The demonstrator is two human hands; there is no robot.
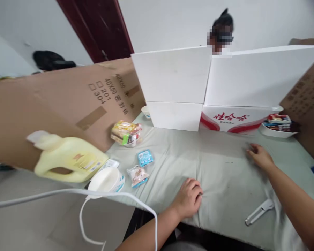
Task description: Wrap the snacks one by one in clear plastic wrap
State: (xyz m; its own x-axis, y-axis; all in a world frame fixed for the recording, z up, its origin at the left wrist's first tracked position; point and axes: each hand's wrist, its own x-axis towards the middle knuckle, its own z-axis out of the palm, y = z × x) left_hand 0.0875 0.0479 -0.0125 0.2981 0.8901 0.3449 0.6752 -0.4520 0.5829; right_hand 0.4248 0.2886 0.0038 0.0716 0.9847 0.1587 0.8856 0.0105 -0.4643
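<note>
My left hand (188,197) rests on the pale cloth-covered table (219,167) near its front edge, fingers curled under, holding nothing. My right hand (259,156) lies flat on the cloth further back and to the right, fingers spread, holding nothing. Left of my left hand lie two small snack packets, a pinkish one (137,175) and a blue one (145,157). A white bowl (106,180) sits at the table's left corner. A white plastic tool (259,211) lies on the cloth near my right forearm.
A yellow jug (68,158) leans against a big cardboard panel (68,101) on the left. White boards (225,76) and a red-lettered box (230,118) close off the back, a person's head above them. A bowl of packets (277,125) stands back right. A white cable (94,195) crosses the foreground.
</note>
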